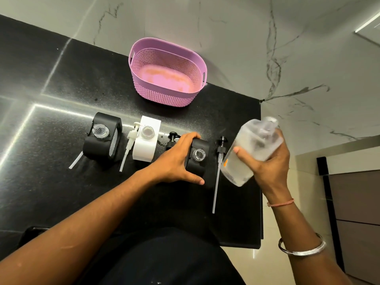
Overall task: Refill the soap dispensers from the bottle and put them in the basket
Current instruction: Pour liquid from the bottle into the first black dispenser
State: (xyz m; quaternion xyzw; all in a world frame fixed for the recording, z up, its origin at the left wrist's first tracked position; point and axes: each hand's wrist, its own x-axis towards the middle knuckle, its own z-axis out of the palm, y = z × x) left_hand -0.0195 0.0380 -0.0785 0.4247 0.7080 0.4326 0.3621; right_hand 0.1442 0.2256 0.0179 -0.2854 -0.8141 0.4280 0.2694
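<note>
The left hand (178, 159) wraps round the near black dispenser (197, 158), hiding its left side and most of a black pump (173, 138) lying behind it. The right hand (269, 161) grips the clear bottle (251, 149), tilted and motion-blurred, its contents hard to judge. Another black pump (221, 149) lies between them on the dark counter (61, 79). Further left stand the white dispenser (146, 138), a white pump (129, 142) beside it, and a second black dispenser (102, 135), all uncapped. The pink basket (167, 72) sits behind

A polished black speckled stone countertop (61, 83) was backed by a white grey-veined marble wall (236, 38).
</note>
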